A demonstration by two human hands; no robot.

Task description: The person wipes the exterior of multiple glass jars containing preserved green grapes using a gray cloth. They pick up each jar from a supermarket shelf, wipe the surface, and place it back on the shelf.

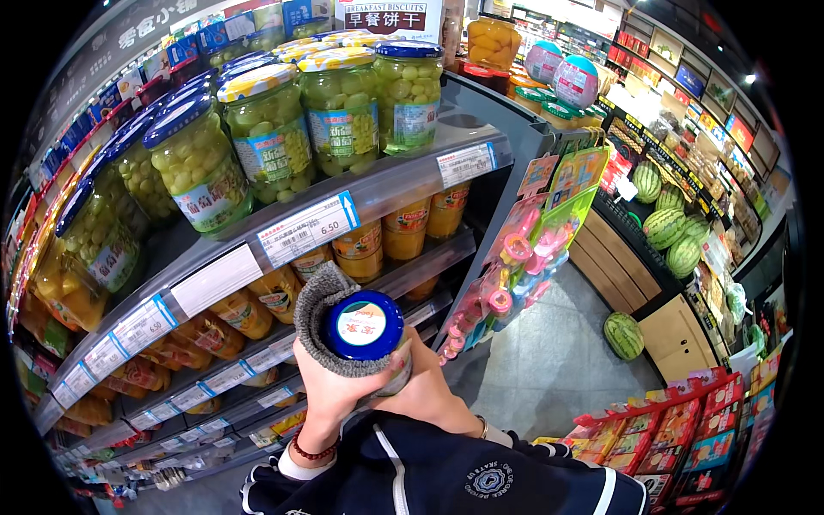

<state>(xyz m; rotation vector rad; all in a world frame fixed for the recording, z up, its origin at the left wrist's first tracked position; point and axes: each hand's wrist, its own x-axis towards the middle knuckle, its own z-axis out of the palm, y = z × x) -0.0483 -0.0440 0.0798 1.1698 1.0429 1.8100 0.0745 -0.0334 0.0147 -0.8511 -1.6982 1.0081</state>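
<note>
A glass jar with a blue lid (363, 326) is held upright in front of my chest, its lid towards me. My left hand (331, 386) presses a grey terry cloth (315, 322) around the jar's left side. From the right, my right hand (421, 380) grips the glass, most of which is hidden below the lid and behind the fingers. Just beyond, on the upper shelf (380, 199), stand jars of green grapes, among them one with a yellow-and-white lid (264, 135) and one with a blue lid (199, 164).
Jars of orange fruit (357, 248) fill the lower shelf. Pink toy packs (515, 251) hang at the shelf's right end. Beyond the grey tiled floor (541, 341), watermelons (666, 225) lie on a stand, with another watermelon (623, 336) on the floor. A snack rack (663, 425) stands right.
</note>
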